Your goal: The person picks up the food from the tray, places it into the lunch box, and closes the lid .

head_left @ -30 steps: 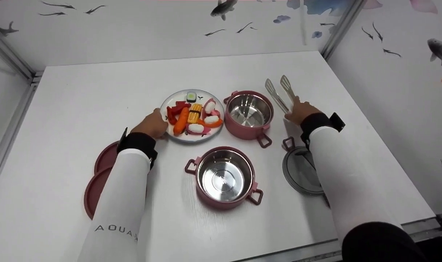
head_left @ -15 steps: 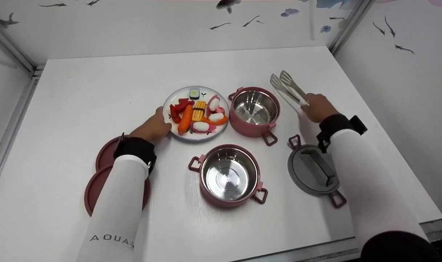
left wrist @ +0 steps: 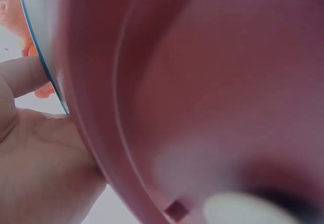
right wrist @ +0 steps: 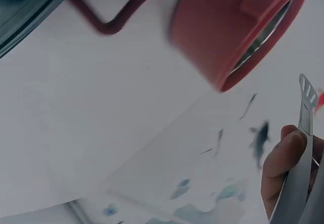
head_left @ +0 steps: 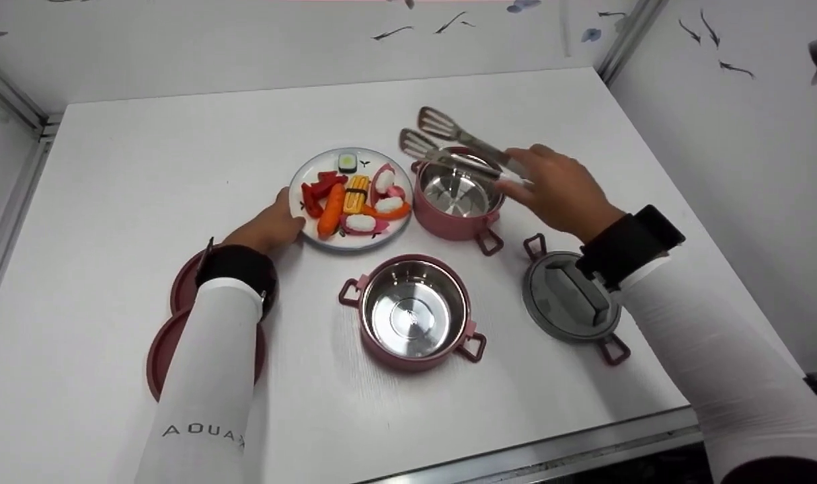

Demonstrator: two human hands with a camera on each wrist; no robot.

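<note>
My right hand (head_left: 559, 191) gripped tongs (head_left: 475, 144) pointing toward desk's (head_left: 314, 403) far edge | my left hand (head_left: 270, 226) pinched plate's (head_left: 344, 247) left rim

Metal tongs (head_left: 475, 143), slotted ends spread and pointing left, are held by the right hand (head_left: 556, 191) above the far red pot (head_left: 448, 225). Left of it, the left hand (head_left: 267, 225) grips the left rim of a white plate (head_left: 317, 171) bearing an orange sausage (head_left: 331, 212) and sushi (head_left: 361, 223).

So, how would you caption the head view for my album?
Left hand holding a plate of food, right hand gripping tongs near an open pot.
</note>
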